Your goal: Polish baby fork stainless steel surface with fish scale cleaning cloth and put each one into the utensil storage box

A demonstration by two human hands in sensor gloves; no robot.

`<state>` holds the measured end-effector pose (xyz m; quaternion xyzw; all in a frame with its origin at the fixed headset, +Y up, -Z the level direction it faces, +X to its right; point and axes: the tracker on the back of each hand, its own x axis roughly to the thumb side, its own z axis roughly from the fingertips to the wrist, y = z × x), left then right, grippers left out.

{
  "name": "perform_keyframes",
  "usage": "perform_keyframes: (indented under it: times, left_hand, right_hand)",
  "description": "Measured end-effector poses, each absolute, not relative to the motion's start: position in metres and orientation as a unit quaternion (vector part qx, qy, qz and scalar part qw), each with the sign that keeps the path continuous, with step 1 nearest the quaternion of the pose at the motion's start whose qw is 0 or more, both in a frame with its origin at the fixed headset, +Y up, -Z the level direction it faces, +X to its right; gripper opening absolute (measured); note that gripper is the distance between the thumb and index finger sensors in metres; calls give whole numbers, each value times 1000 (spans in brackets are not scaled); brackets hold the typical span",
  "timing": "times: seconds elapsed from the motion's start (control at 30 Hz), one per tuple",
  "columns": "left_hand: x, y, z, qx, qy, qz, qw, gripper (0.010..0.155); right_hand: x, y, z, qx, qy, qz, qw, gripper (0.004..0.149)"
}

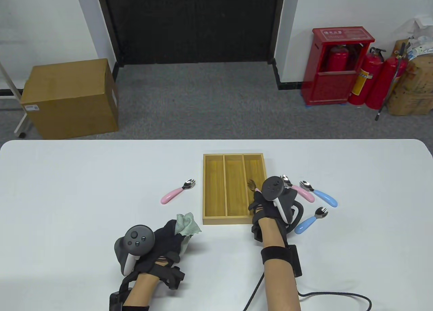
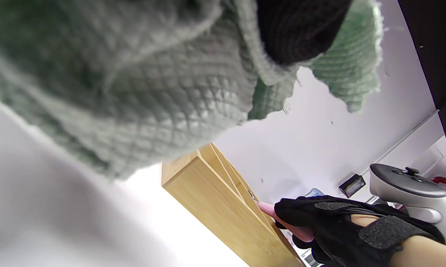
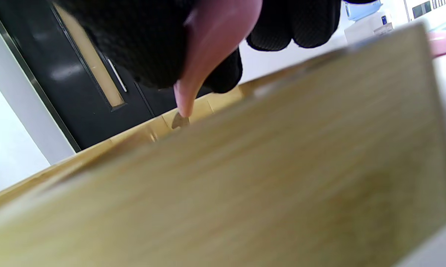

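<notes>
— Where are we now?
— Our right hand point(image 1: 267, 206) pinches a pink-handled steel baby fork point(image 2: 282, 218), its head dipping into the right slot of the wooden three-slot storage box point(image 1: 207, 189).
— Next?
— We think: lower it, let go gently.
— Our left hand point(image 1: 159, 246)?
— Fingers curled round the pale green waffle cloth point(image 1: 187, 224).

Black gloves point(image 1: 267, 209), grey trackers point(image 1: 272, 188).

green waffle-textured cloth point(image 1: 186, 224), pink fork handle point(image 2: 282, 218)
</notes>
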<state>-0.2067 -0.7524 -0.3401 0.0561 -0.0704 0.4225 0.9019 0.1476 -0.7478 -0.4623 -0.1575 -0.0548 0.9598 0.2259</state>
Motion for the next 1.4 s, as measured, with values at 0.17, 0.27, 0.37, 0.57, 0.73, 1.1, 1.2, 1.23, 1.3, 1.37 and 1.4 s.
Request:
perform_keyframes:
  times: [0.17,0.27,0.37,0.57,0.73,1.1,1.2,1.23,1.3,1.37,1.4]
  left_hand:
    - [-207,-752,-340,53,-68,424,902,49]
    - [-208,-752,-341,52,-67,425,901,49]
    - [-209,-752,-340,51,-65,423,902,49]
    - [-209,-751,-339,52,-68,418,904,49]
    - [-207,-747,-337,57,-75,414,905,49]
    - [-201,-750,-337,48,-84,403,910,50]
    - [-200,-751,-338,46,-86,399,912,50]
    - [-200,-751,-338,45,-87,398,912,50]
    - [-198,-751,-338,43,-89,397,912,50]
    - [-196,-752,-338,40,-92,395,913,50]
    - [-195,-752,-338,38,-93,393,914,50]
  right_hand:
    - [145,-760,-471,-149,11,962,227,43]
    - [145,-765,-472,-148,21,963,225,44]
    - [146,-766,-472,-148,21,961,233,44]
    - [157,-749,-468,-131,-4,957,260,45]
    - [181,-730,-460,-139,-15,954,264,47]
    - [233,-745,-467,-215,17,947,238,52]
    - [235,-756,-475,-224,34,947,228,53]
    - [235,-759,-478,-227,39,947,225,54]
    - [234,-764,-483,-230,51,946,223,57]
    - [232,-769,-489,-234,68,945,221,60]
    - [232,-770,-491,-235,71,945,218,60]
